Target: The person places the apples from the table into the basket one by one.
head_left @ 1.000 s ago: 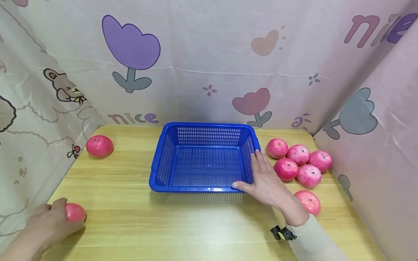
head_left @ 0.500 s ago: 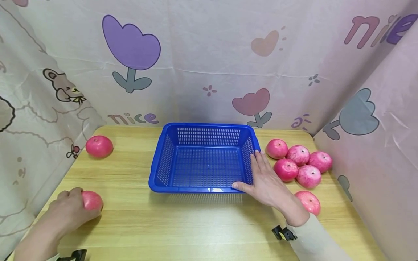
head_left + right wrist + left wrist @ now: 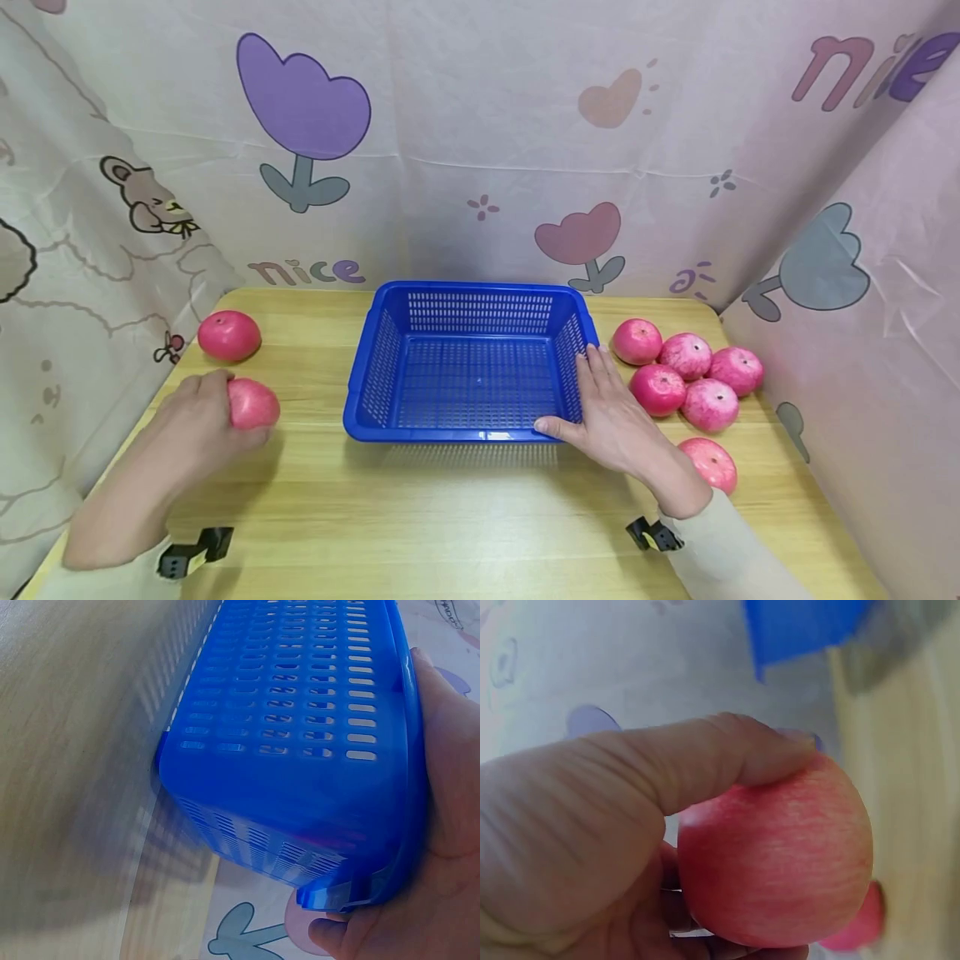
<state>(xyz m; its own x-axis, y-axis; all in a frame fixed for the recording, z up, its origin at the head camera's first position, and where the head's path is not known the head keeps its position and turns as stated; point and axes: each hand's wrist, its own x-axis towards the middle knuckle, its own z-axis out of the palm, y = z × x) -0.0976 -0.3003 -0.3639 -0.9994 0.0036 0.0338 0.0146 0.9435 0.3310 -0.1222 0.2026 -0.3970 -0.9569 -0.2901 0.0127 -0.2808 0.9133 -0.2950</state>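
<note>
My left hand (image 3: 197, 421) grips a pinkish-red apple (image 3: 253, 404), thumb on one side and fingers curled round the other. In the left wrist view the apple (image 3: 780, 859) fills the grasp, and the fingers behind it are partly hidden. Another red apple (image 3: 229, 336) lies just beyond it at the table's left edge. A blue slotted plastic basket (image 3: 450, 435) stands mid-table with nothing inside. My right hand (image 3: 611, 421) rests on its near right corner, thumb along the front rim and straight fingers over the right rim. The right wrist view shows the basket wall (image 3: 277, 780) beside the palm.
Several pink-red apples (image 3: 684, 357) are grouped right of the basket. A single apple (image 3: 708, 465) lies nearer, partly behind the right forearm. A printed curtain (image 3: 465, 167) encloses the wooden table (image 3: 450, 525) at the back and both sides.
My left hand has carried its apple away from me and to the right, from the near left of the table toward the far left apple. The right hand and basket have stayed put.
</note>
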